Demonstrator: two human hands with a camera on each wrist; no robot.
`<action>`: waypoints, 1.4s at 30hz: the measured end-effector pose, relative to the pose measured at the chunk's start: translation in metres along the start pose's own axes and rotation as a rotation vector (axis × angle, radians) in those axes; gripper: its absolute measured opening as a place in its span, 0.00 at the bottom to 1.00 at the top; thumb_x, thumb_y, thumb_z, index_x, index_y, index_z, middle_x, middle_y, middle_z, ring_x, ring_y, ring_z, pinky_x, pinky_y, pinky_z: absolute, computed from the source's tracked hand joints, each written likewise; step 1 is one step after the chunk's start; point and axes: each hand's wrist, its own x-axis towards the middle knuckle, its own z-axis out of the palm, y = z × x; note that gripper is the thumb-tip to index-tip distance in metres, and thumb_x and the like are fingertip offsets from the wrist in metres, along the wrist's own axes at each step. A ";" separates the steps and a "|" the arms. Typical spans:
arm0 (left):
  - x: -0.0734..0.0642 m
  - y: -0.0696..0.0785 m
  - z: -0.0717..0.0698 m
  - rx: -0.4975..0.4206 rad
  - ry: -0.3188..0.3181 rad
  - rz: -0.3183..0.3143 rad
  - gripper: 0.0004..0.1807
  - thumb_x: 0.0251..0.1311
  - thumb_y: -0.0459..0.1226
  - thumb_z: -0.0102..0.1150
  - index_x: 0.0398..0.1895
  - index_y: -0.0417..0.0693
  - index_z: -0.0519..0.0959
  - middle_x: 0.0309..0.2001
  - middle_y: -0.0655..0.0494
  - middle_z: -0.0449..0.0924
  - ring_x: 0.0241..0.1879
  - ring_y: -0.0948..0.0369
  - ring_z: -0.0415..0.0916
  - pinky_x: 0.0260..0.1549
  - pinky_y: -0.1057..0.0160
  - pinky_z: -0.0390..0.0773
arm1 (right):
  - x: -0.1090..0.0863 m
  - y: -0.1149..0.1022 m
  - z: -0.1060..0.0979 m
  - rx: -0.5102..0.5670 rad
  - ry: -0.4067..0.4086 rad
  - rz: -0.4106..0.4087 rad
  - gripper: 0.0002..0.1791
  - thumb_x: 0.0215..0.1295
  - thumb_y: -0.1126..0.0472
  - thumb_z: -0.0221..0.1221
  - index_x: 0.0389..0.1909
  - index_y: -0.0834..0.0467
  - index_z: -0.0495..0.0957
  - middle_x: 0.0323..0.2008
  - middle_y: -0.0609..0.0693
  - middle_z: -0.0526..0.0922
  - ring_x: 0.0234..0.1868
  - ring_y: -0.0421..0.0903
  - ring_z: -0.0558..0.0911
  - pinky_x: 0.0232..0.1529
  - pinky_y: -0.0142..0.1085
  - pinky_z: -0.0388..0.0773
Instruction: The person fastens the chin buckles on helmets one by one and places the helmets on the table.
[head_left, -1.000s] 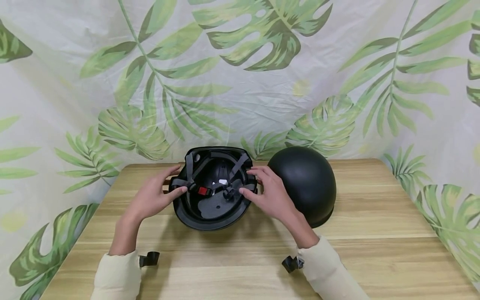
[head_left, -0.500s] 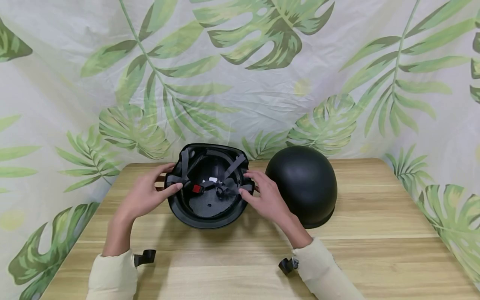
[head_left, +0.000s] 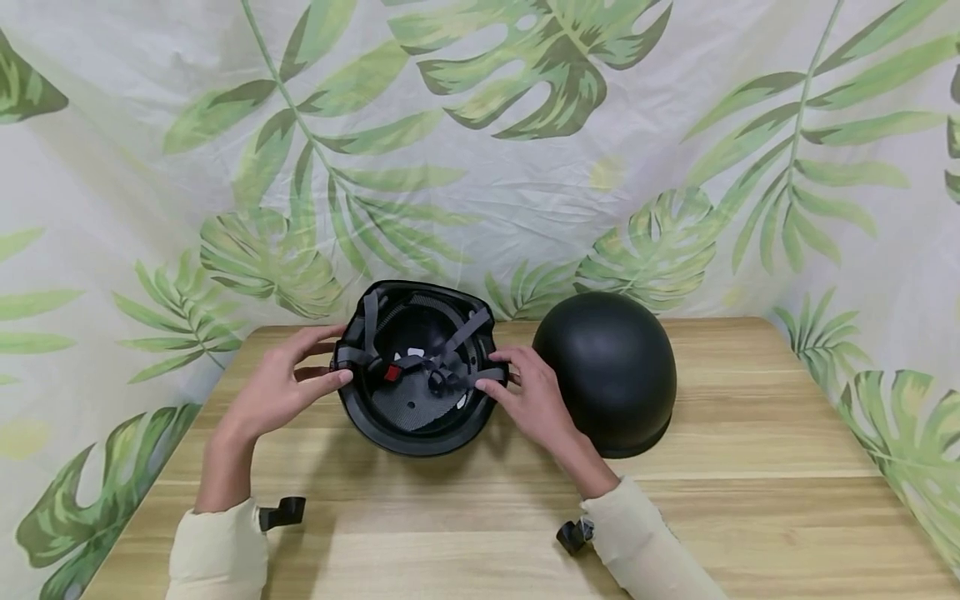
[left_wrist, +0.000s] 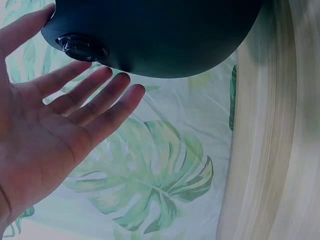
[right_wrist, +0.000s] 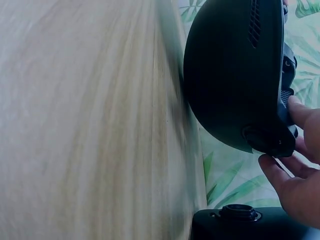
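An upturned black helmet (head_left: 405,404) shows its lining, grey straps and a red buckle (head_left: 392,372) in the head view. My left hand (head_left: 277,387) holds its left side, thumb at the rim. In the left wrist view the other fingers stretch fairly straight by a round side knob (left_wrist: 82,47). On the opposite side my right hand (head_left: 531,396) pinches the rim, thumb inside and fingers outside. The right wrist view has the shell close over the tabletop. Just right of that hand a second black helmet (head_left: 603,375) sits dome up.
Wood-grain table (head_left: 750,517) runs under everything, its back edge close behind both helmets. A leaf-print cloth (head_left: 525,208) hangs behind and around the table. Small black wrist cameras (head_left: 283,512) jut from both cream sleeves (head_left: 217,546).
The upturned helmet has shifted a little left and tilted slightly, both hands moving with it. The left thumb has slid outward from the straps to the rim. The second helmet stays put.
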 end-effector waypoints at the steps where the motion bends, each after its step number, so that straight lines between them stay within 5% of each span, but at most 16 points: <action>1: 0.000 0.000 0.000 -0.016 -0.001 0.009 0.34 0.72 0.38 0.69 0.79 0.43 0.70 0.75 0.41 0.72 0.70 0.44 0.75 0.58 0.70 0.83 | 0.000 0.001 0.000 -0.011 0.010 -0.002 0.24 0.69 0.54 0.73 0.62 0.59 0.83 0.60 0.56 0.83 0.66 0.56 0.82 0.63 0.49 0.85; 4: -0.002 0.000 0.000 -0.037 0.006 0.024 0.34 0.71 0.36 0.69 0.79 0.45 0.70 0.75 0.42 0.72 0.69 0.57 0.75 0.56 0.79 0.79 | -0.001 0.002 0.001 -0.017 -0.004 0.009 0.23 0.69 0.54 0.73 0.61 0.58 0.84 0.60 0.55 0.84 0.66 0.56 0.83 0.63 0.49 0.85; 10: -0.001 0.001 0.002 -0.026 0.067 0.074 0.34 0.70 0.35 0.70 0.78 0.48 0.73 0.73 0.43 0.75 0.62 0.81 0.71 0.55 0.79 0.79 | -0.001 0.003 0.000 0.058 -0.093 0.050 0.23 0.73 0.60 0.67 0.67 0.60 0.82 0.68 0.57 0.81 0.71 0.55 0.81 0.66 0.49 0.83; 16: 0.000 0.000 0.003 -0.038 0.074 0.128 0.34 0.71 0.33 0.68 0.79 0.49 0.72 0.75 0.45 0.73 0.68 0.80 0.67 0.59 0.80 0.76 | -0.001 0.004 0.003 0.078 -0.082 0.061 0.25 0.72 0.63 0.68 0.68 0.62 0.80 0.71 0.59 0.76 0.71 0.56 0.79 0.67 0.49 0.82; 23: 0.001 0.000 0.003 -0.117 -0.005 0.173 0.37 0.73 0.29 0.62 0.84 0.52 0.65 0.80 0.44 0.65 0.75 0.79 0.62 0.62 0.79 0.74 | -0.001 0.009 0.009 0.061 -0.039 0.070 0.25 0.70 0.64 0.71 0.65 0.65 0.81 0.62 0.59 0.79 0.67 0.56 0.83 0.62 0.45 0.85; 31: 0.005 0.006 0.009 -0.086 0.030 0.179 0.37 0.72 0.30 0.65 0.82 0.55 0.68 0.81 0.49 0.66 0.75 0.78 0.62 0.60 0.76 0.76 | -0.001 0.012 0.007 0.070 -0.124 0.102 0.27 0.71 0.65 0.69 0.68 0.67 0.79 0.68 0.59 0.76 0.69 0.56 0.81 0.67 0.49 0.82; 42: 0.009 0.010 0.020 -0.087 0.052 0.188 0.35 0.71 0.30 0.66 0.80 0.54 0.71 0.81 0.49 0.65 0.75 0.77 0.60 0.62 0.76 0.75 | 0.000 0.017 0.010 0.056 -0.089 0.104 0.26 0.70 0.70 0.69 0.68 0.68 0.78 0.62 0.61 0.78 0.63 0.59 0.86 0.63 0.45 0.84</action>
